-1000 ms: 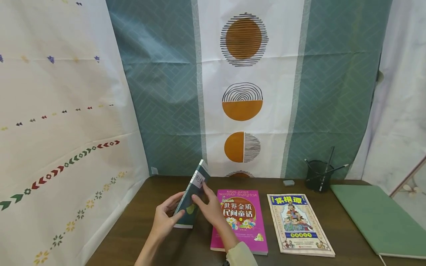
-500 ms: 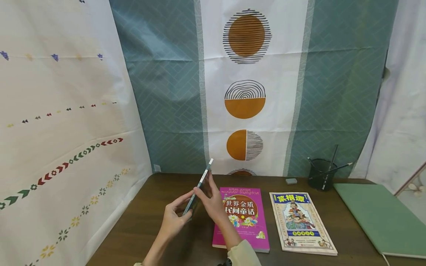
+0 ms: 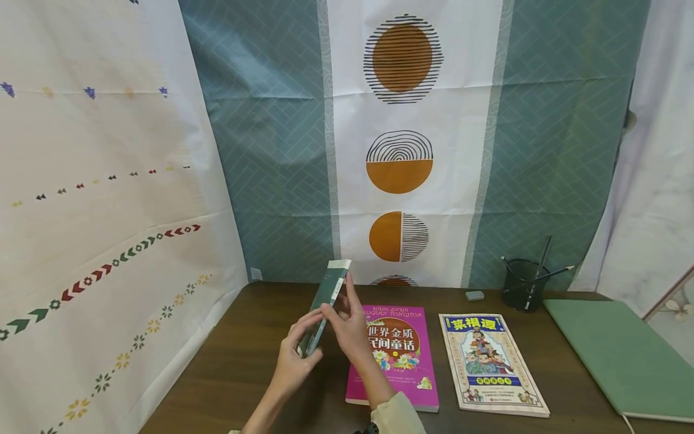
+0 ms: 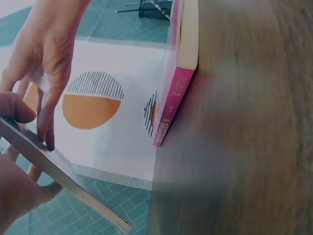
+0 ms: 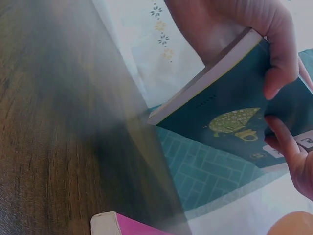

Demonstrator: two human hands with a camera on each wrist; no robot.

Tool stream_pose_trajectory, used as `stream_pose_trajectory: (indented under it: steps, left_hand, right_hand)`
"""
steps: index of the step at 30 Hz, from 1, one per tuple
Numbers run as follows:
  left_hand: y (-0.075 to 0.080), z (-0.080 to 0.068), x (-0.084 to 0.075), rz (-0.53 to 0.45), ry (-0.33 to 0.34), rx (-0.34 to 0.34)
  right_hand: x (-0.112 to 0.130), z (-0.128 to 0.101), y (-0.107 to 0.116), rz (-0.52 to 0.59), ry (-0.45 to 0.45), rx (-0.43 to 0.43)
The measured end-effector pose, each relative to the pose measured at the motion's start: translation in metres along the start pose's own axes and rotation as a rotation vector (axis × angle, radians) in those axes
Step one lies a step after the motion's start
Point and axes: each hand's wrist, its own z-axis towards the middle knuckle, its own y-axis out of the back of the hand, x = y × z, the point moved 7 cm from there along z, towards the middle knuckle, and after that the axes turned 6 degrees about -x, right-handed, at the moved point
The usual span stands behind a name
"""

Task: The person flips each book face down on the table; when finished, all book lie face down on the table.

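A thin dark green book [image 3: 328, 288] is held up over the table, tilted, with its spine turned toward the right. My left hand [image 3: 295, 355] grips its lower end, thumb on one side and fingers on the other. At the upper right edge, my right hand [image 3: 349, 328] holds it too, index finger stretched up along the book. The right wrist view shows the cover, which has a yellow patterned motif [image 5: 234, 121] and a white label. Behind the right forearm lies a pink book [image 3: 403, 386], partly covered by it.
Right of the pink book lies a cream and blue illustrated book [image 3: 490, 364]. Farther right is a large green folder-like item [image 3: 623, 355]. A black mesh pen cup [image 3: 523, 286] and a small grey eraser-like block [image 3: 474, 296] stand near the back curtain [image 3: 282, 181].
The green book has turned in my hands, from cover showing, to edge-on, to its other face showing. Both hands have shifted slightly right, and the head view has moved a little.
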Motion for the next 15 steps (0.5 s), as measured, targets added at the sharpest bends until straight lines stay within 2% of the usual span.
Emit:
stream_pose_trajectory:
  steps: [8, 15]
  left_hand:
    - [-0.0035, -0.0029, 0.0058, 0.025, 0.081, 0.034]
    - [-0.0053, -0.0042, 0.0099, 0.022, 0.122, 0.073]
  right_hand:
    - [0.0053, -0.0029, -0.0005, -0.016, 0.039, -0.031]
    - [0.0058, -0.0030, 0.0036, -0.060, 0.036, -0.054]
